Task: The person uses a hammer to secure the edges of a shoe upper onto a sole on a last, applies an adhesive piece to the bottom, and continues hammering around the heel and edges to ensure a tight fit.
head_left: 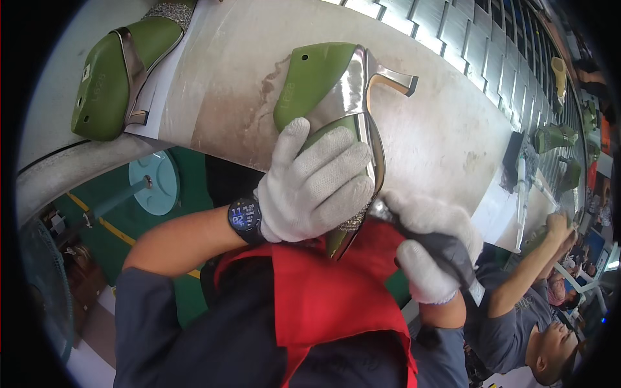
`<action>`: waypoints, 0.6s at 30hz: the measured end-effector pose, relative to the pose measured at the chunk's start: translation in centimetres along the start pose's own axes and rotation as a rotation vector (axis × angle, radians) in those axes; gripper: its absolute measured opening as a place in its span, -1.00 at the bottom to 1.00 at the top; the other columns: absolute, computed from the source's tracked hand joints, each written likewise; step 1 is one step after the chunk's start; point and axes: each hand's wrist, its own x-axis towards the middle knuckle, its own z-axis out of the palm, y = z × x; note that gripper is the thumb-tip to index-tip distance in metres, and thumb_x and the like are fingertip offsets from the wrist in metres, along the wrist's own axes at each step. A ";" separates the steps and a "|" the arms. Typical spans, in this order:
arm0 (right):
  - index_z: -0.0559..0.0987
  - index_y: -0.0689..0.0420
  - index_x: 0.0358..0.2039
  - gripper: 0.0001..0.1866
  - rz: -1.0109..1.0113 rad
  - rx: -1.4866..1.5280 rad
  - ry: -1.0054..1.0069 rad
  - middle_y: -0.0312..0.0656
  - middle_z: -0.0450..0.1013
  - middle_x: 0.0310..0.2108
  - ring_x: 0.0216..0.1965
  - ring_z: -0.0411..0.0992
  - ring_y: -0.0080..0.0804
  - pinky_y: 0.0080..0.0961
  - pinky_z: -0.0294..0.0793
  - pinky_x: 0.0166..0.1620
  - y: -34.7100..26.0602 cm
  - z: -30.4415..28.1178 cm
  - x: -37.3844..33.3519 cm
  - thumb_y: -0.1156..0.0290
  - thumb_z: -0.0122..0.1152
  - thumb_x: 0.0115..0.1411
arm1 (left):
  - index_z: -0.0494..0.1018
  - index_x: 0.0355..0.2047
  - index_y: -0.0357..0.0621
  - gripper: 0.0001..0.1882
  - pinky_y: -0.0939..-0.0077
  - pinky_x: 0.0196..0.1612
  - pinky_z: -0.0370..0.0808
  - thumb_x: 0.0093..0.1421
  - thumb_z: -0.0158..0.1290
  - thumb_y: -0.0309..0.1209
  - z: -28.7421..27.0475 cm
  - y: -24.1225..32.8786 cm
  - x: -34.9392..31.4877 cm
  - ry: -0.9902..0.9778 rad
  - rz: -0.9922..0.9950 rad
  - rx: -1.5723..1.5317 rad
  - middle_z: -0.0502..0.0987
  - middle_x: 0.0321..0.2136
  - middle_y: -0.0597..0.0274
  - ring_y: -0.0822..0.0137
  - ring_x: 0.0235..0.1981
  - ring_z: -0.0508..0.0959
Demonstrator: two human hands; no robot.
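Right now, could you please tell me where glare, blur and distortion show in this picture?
Head view: glare streaks the shiny metallic strap on the smooth green shoe last; head view: the white-gloved right hand looks softly blurred, while the white-gloved left hand shows its knit; head view: fisheye distortion curves the silver slatted metal surface toward the right rim.

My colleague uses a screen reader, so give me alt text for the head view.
A gloved left hand holds a heeled shoe on a green last at a bench, while the gloved right hand grips a dark tool. Another shoe lies at upper left; a co-worker is at right.
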 end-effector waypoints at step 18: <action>0.62 0.40 -0.01 -0.63 0.086 0.146 0.016 0.33 0.63 -0.04 0.03 0.70 0.09 -0.09 0.69 0.14 -3.2 4.0 -6.0 0.77 0.39 0.14 | 0.50 0.09 -0.01 -0.58 -0.31 0.54 0.07 0.20 0.25 -0.44 -0.9 1.3 -0.7 0.071 -0.068 -0.038 0.58 0.15 0.05 -0.04 0.22 0.59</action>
